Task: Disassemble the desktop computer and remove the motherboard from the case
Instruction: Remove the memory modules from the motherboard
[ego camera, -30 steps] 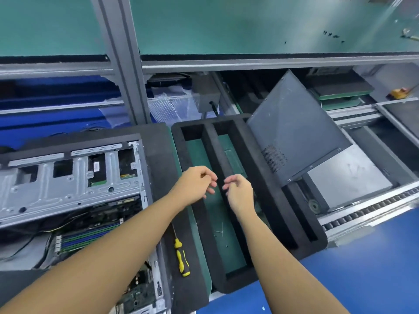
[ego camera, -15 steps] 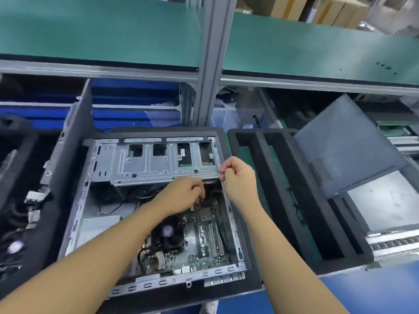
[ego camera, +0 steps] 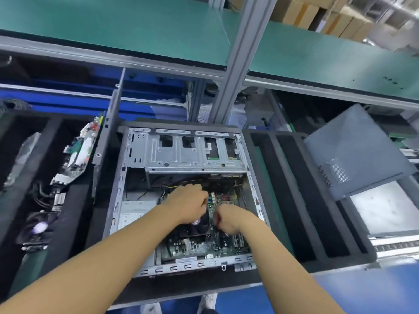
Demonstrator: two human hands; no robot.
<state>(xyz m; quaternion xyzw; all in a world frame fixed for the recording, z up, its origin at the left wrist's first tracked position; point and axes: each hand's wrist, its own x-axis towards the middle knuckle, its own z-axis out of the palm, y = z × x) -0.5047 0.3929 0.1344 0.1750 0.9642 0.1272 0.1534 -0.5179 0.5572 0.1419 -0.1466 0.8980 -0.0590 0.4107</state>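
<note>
A green-matted shelf (ego camera: 113,30) runs overhead on a grey aluminium post (ego camera: 235,71) — cardboard boxes (ego camera: 301,12) are stacked behind it. At right lies a black foam tray (ego camera: 328,261) with long slots — blue floor (ego camera: 374,295) shows below.

My left hand (ego camera: 187,206) and my right hand (ego camera: 231,217) are inside the open case (ego camera: 179,158), over the motherboard (ego camera: 199,244), close beside the fan (ego camera: 200,228). Fingers of both are curled; if they hold something, I cannot tell.
</note>
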